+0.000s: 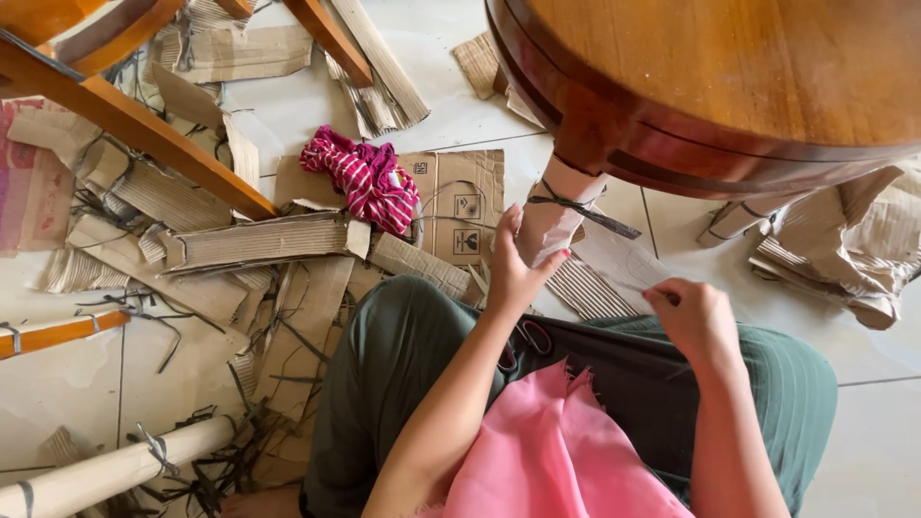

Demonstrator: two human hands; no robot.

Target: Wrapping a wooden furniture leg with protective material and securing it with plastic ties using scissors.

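Observation:
My left hand (513, 271) grips the lower end of the paper wrapping (554, 219) around a wooden table leg, just below a dark strap (581, 208) tied about it. My right hand (693, 317) pinches the edge of a loose white paper sheet (619, 259) that hangs from the same leg. The round brown table (729, 86) stands above it. Scissors (530, 338) lie on my dark green lap, half hidden by my left forearm. A pink cloth (556, 451) covers my lap nearer to me.
Torn corrugated cardboard (259, 240) and dark straps litter the tiled floor at left. A red-and-white striped cloth (369, 177) lies on a flat box. Wooden chair legs (144, 125) cross the upper left. A wrapped pole (115, 470) lies at the bottom left. Crumpled brown paper (844, 249) sits at right.

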